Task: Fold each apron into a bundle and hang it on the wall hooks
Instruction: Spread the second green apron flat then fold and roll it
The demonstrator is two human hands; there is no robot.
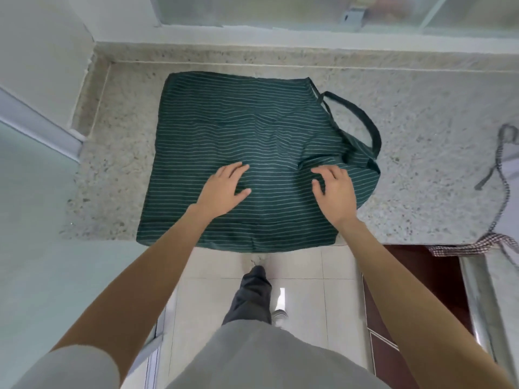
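A dark green apron with thin pale stripes lies folded flat on the speckled stone counter. Its near edge hangs a little over the counter's front. Its dark neck loop curls out at the right side. My left hand rests palm down on the cloth near its middle, fingers spread. My right hand lies on the cloth to the right, fingers bent and apart, beside a bunched fold. Neither hand grips anything. No wall hooks are in view.
A second apron, pale with checked trim and ties, lies at the counter's right edge. A window ledge runs along the back. A white wall closes the left. Tiled floor and my legs are below.
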